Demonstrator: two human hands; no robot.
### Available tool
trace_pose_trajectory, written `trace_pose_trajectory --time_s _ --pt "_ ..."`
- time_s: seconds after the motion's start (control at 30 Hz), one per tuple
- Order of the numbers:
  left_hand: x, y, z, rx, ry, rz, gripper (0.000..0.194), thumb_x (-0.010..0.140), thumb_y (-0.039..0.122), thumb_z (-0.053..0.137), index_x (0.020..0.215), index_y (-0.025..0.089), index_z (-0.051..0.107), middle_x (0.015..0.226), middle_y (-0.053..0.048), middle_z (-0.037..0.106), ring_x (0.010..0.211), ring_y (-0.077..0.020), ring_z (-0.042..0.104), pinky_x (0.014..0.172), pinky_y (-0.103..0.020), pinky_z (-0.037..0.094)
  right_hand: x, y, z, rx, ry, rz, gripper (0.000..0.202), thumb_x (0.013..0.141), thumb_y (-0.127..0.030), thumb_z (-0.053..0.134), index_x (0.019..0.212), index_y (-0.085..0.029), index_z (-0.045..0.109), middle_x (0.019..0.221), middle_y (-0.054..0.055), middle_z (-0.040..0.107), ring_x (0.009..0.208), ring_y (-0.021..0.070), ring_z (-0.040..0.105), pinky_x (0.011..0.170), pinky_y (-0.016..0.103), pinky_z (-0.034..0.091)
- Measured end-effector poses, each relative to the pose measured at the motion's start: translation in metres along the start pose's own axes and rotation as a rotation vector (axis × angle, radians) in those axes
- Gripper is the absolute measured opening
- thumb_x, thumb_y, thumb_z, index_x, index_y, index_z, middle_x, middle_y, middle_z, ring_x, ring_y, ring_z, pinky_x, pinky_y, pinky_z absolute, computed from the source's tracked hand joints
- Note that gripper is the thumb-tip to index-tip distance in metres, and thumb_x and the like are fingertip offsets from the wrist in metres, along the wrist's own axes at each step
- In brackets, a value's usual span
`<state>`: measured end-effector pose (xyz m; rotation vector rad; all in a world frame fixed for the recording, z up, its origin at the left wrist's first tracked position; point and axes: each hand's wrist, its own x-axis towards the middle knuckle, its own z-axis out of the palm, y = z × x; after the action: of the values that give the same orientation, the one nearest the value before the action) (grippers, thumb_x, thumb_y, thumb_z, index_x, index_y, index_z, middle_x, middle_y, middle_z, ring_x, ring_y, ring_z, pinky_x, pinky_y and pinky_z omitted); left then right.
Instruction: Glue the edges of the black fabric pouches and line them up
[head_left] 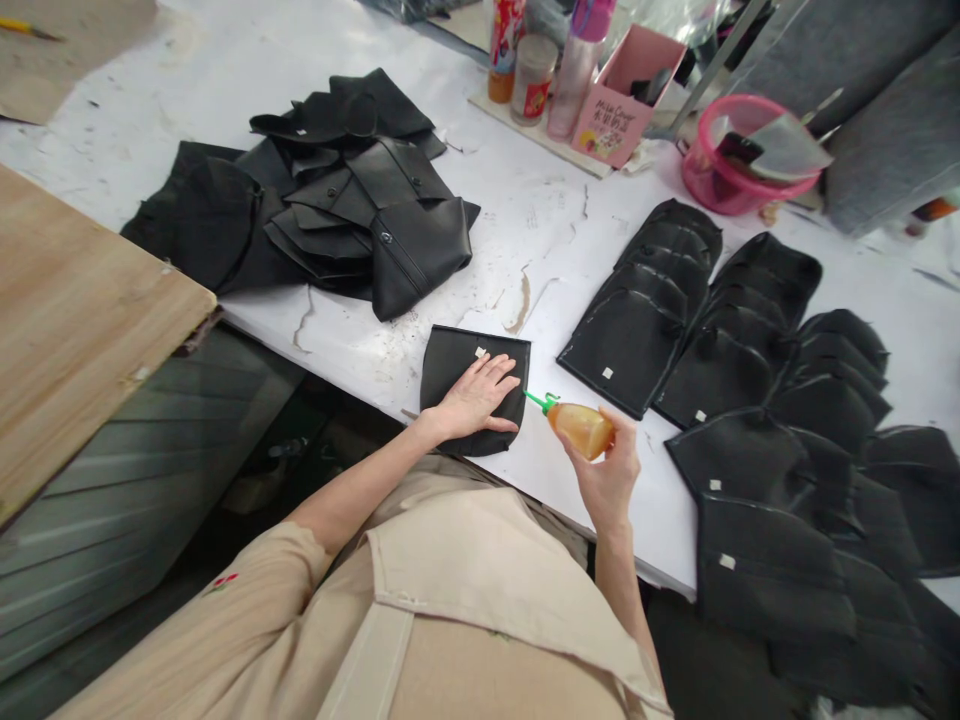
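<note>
A flat black leather-like piece (450, 370) with a small white tag lies at the table's front edge. My left hand (480, 395) rests flat on it, fingers stretched out. In my right hand (609, 465) is a glue bottle (583, 430), tilted, filled with amber liquid. Its thin green nozzle points left, and the tip is at the right edge of the black piece; whether it touches I cannot tell.
Behind my left hand is a heap of black pieces with snaps (420, 250). Overlapping rows of black pieces (630, 340) cover the right side. A pink basket (697, 165), a pink box (611, 125) and bottles stand at the back. A wooden board (90, 310) juts in from the left.
</note>
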<state>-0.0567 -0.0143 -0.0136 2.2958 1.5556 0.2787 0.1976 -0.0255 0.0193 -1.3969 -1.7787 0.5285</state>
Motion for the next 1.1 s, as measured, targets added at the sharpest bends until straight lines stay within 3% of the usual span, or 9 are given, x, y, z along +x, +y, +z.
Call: trace_pose_trajectory --time_s 0.5,0.73,0.9,1.1 --pt "0.002 -0.002 -0.001 -0.03 -0.03 -0.019 0.074 0.084 0.054 0.083 0.139 0.011 0.059 0.162 -0.024 0.046 0.157 -0.0368 0.035 0.132 -0.054 0.024 -0.03 -0.001 -0.013 0.015 -0.018 0.068 0.053 0.086 -0.052 0.082 0.126 -0.024 0.061 0.114 0.008 0.069 0.105 0.0274 0.069 0.09 0.044 0.059" --pt "-0.015 0.008 -0.015 -0.051 -0.006 -0.018 0.073 0.083 0.049 0.086 0.14 0.013 0.061 0.161 -0.023 0.046 0.157 -0.0386 0.034 0.129 -0.054 0.032 -0.037 -0.004 -0.014 0.051 -0.017 0.131 0.057 0.083 -0.051 0.086 0.127 -0.024 0.061 0.113 0.007 0.069 0.104 0.0276 0.068 0.09 0.045 0.059" --pt "-0.036 0.015 -0.02 -0.058 -0.075 0.048 0.051 0.087 0.04 0.084 0.131 0.017 0.07 0.148 -0.019 0.059 0.147 -0.0364 0.049 0.123 -0.052 0.041 -0.039 -0.004 -0.014 0.064 -0.019 0.12 0.057 0.083 -0.049 0.086 0.128 -0.025 0.061 0.112 0.007 0.067 0.104 0.0271 0.067 0.089 0.043 0.059" --pt "-0.04 0.017 -0.01 -0.021 -0.051 0.028 0.039 0.093 0.036 0.078 0.126 0.017 0.073 0.15 -0.019 0.058 0.147 -0.0359 0.049 0.124 -0.056 0.04 -0.042 -0.005 -0.014 0.076 -0.013 0.146 0.058 0.082 -0.049 0.087 0.128 -0.025 0.061 0.114 0.007 0.067 0.106 0.0276 0.067 0.092 0.045 0.058"
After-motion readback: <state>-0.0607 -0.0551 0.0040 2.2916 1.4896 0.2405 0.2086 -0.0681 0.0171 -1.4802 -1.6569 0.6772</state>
